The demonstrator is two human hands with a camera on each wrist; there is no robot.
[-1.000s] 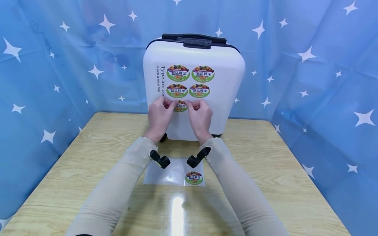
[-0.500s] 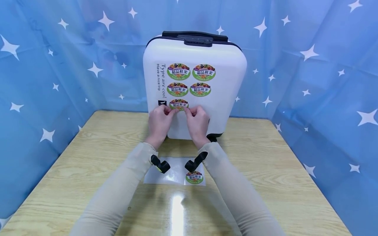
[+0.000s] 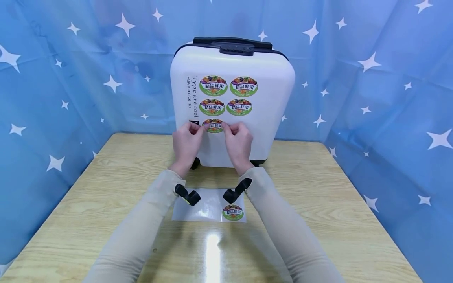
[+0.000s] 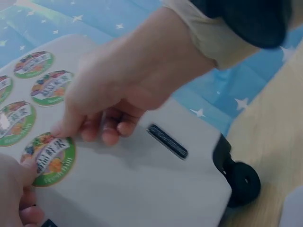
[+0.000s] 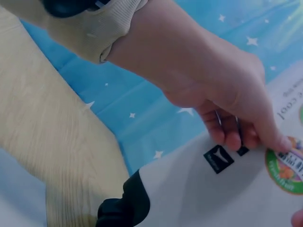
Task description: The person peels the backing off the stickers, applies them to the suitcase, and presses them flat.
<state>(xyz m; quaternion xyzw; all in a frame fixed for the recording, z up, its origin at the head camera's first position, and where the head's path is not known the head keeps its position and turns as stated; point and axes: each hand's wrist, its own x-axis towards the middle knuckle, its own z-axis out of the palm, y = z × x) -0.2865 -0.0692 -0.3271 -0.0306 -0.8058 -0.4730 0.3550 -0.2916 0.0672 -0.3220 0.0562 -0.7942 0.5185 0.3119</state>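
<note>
An oval "Fresh fruit" sticker (image 3: 213, 128) lies at the bottom left of the sticker group on a white suitcase (image 3: 226, 149). My left hand (image 3: 186, 143) touches its left edge with the thumb. My right hand (image 3: 238, 144) has its thumb at the opposite edge. In the left wrist view, the right hand (image 4: 118, 78) has its other fingers curled beside the thumb, and part of the left hand (image 4: 12, 189) shows. The right wrist view shows the left hand (image 5: 208, 75), fingers curled, its thumb on the sticker (image 5: 284, 175). The sticker looks flat against the shell.
Several matching stickers, including the upper-right one (image 3: 243, 86), are on the suitcase. A backing sheet (image 3: 198, 214) bearing one sticker (image 3: 232, 212) lies on the wooden table (image 3: 301, 188). Blue star-patterned curtains (image 3: 141, 59) surround the table.
Both hands slid down to the sticker's lower edge, uncovering more of it, then rose slightly and spread to its sides. The sticker shifted slightly left during the first half second.
</note>
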